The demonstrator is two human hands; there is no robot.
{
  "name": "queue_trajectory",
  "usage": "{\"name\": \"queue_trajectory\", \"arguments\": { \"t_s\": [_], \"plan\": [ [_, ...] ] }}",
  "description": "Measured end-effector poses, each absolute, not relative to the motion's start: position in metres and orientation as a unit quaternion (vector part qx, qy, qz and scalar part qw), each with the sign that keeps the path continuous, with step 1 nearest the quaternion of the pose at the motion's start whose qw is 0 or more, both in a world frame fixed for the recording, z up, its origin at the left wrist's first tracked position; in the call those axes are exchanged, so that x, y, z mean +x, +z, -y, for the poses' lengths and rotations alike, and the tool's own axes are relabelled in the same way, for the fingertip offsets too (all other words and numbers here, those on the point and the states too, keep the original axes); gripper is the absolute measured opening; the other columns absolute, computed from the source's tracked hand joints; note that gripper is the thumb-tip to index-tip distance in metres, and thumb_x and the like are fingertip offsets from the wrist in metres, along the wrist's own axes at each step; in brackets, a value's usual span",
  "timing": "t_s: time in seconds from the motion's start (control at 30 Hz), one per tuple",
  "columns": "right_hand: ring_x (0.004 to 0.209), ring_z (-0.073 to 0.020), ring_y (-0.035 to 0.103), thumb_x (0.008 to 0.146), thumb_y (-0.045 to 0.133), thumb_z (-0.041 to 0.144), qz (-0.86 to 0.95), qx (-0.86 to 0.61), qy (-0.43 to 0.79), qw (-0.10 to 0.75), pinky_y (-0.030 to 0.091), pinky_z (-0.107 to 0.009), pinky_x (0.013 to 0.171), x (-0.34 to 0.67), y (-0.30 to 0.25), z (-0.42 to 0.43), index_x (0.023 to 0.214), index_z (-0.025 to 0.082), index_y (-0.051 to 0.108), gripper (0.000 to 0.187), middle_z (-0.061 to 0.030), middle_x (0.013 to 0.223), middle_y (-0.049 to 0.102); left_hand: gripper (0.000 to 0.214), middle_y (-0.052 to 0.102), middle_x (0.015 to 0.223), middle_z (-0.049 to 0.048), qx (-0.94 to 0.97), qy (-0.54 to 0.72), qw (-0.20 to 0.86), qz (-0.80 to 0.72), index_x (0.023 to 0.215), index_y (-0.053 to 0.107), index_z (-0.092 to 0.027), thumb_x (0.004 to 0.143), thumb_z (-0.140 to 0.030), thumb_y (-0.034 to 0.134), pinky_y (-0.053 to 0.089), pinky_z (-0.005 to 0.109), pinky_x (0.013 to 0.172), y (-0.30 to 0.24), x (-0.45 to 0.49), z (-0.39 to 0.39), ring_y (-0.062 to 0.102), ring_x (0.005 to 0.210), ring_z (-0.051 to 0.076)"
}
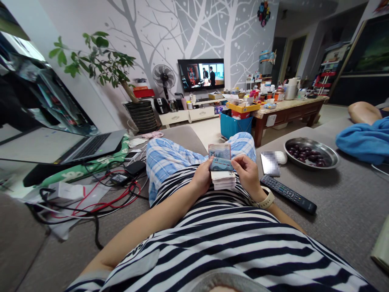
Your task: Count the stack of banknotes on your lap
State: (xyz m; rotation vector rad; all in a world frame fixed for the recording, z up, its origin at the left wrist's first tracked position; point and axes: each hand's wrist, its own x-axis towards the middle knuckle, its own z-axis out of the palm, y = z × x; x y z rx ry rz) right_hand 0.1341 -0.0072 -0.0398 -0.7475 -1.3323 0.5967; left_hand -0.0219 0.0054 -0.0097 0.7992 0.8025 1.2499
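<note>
My left hand is closed on the left edge of a wad of banknotes, printed in blue with a reddish edge at the top. At the right edge, my right hand pinches a folded-down blue note between thumb and fingers. Below the blue notes a pale, layered stack of paper sticks out toward me; I cannot tell whether it is part of the same wad. All of this is held above my lap, between my knees in blue checked trousers. A pale watch is on my right wrist.
On the sofa at right lie a remote, a phone, a white mouse and a steel bowl of dark red fruit. Another person's leg is beyond. Tangled cables and a laptop are at left.
</note>
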Motion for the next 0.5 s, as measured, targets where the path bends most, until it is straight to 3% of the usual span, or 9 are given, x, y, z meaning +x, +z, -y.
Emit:
{"name": "queue_trajectory", "arguments": {
  "t_s": [0.2, 0.5],
  "plan": [
    [0.061, -0.0137, 0.052, 0.086, 0.072, 0.036, 0.573, -0.326, 0.283, 0.697, 0.041, -0.027, 0.058, 0.1329, -0.0397, 0.0066, 0.083, 0.021, 0.062, 0.018, 0.0017, 0.07, 0.06, 0.024, 0.077, 0.076, 0.0088, 0.358, 0.56, 0.655, -0.36, 0.083, 0.071, -0.012, 0.092, -0.03, 0.059, 0.058, 0.037, 0.087, -0.0099, -0.0209, -0.0045, 0.075, 0.081, 0.024],
    [0.058, -0.0122, 0.047, 0.085, 0.073, 0.034, 0.573, -0.327, 0.278, 0.698, 0.037, -0.027, 0.056, 0.1331, -0.0389, 0.0069, 0.079, 0.021, 0.059, 0.02, 0.0032, 0.068, 0.056, 0.022, 0.077, 0.078, 0.0108, 0.342, 0.559, 0.665, -0.359, 0.084, 0.071, -0.011, 0.092, -0.029, 0.059, 0.058, 0.039, 0.088, -0.0083, -0.0211, -0.0034, 0.075, 0.09, 0.027]
  ]
}}
